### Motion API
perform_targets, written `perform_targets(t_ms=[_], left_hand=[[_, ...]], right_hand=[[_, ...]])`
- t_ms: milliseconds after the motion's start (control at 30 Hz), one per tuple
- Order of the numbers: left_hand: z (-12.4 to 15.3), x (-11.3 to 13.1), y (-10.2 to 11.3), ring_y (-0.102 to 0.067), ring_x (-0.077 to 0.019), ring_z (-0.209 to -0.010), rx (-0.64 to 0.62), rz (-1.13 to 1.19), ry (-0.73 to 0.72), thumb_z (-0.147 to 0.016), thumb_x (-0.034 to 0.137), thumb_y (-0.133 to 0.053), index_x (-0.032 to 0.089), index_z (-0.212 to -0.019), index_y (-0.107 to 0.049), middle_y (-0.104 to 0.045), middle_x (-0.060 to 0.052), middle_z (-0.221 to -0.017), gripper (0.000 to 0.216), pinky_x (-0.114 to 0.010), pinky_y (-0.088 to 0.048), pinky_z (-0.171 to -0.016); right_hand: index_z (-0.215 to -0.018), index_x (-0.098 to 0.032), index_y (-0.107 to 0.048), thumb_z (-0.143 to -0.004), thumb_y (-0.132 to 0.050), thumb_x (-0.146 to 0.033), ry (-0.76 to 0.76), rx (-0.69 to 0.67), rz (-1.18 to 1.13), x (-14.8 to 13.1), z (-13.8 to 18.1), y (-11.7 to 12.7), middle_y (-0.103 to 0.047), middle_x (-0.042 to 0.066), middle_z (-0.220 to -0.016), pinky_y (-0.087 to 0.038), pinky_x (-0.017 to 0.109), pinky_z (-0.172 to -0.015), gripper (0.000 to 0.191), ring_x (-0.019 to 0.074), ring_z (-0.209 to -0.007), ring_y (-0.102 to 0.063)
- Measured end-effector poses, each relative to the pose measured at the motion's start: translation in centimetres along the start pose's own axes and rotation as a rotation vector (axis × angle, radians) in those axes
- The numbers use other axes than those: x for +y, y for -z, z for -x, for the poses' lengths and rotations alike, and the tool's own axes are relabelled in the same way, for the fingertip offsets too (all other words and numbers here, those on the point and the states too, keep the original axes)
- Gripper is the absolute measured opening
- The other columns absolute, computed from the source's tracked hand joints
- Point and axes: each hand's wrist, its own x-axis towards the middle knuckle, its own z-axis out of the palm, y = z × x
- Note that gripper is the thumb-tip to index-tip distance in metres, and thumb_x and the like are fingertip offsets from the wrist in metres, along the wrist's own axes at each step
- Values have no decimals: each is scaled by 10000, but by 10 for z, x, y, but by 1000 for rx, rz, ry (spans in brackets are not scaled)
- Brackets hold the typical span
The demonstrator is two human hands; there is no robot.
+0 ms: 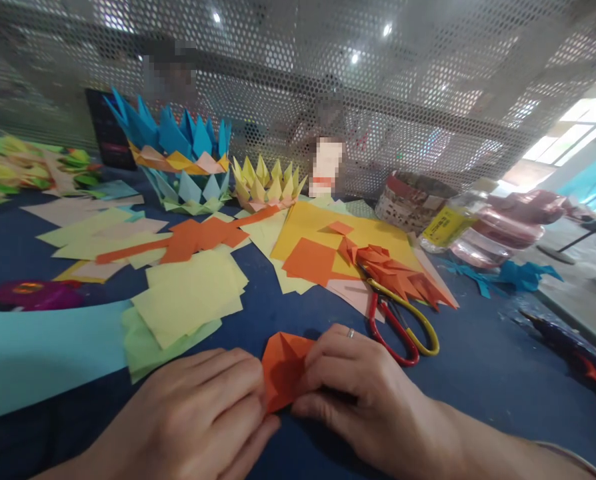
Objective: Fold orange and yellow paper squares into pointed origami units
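Observation:
A folded orange paper piece [284,367] lies on the dark blue table [478,360] right in front of me. My left hand [198,417] presses on its left edge with fingers curled together. My right hand [363,393], a ring on one finger, pinches its right side with bent fingers. Both hands hold the same orange piece.
Scissors with red and yellow handles [403,320] lie just beyond my right hand. A stack of pale yellow squares [191,293] sits left of centre, orange folded pieces [398,273] on yellow sheets [328,230] behind. Blue and yellow paper crowns [183,157] stand at the back by a perforated screen.

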Motion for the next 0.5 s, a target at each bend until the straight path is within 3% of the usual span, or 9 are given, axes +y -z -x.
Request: perform_targets(t_ms=[233,500], left_hand=[[6,4,-1,-729,-145,-660,118,-151,-67,-1065,179,-503,224,-788,-630,-738,28,-760,309,-325,-510,-592],[2,2,-2,-727,-133,-666,127,-238,-136,-1111,122,-362,175,-991,-685,-755,19,-776,349,-316,-521,-615]], right_hand=[[-771,-187,-685,-938,-713,-109,-278,58,-56,-7,-1,-7,-686,-10,-787,-463,251,-710,186,123,-734,-643],[-756,-197,-632,-885,-686,-74,-358,53,-29,-11,-4,-9,-671,-32,-738,-419,252,-676,186,118,-691,-601]])
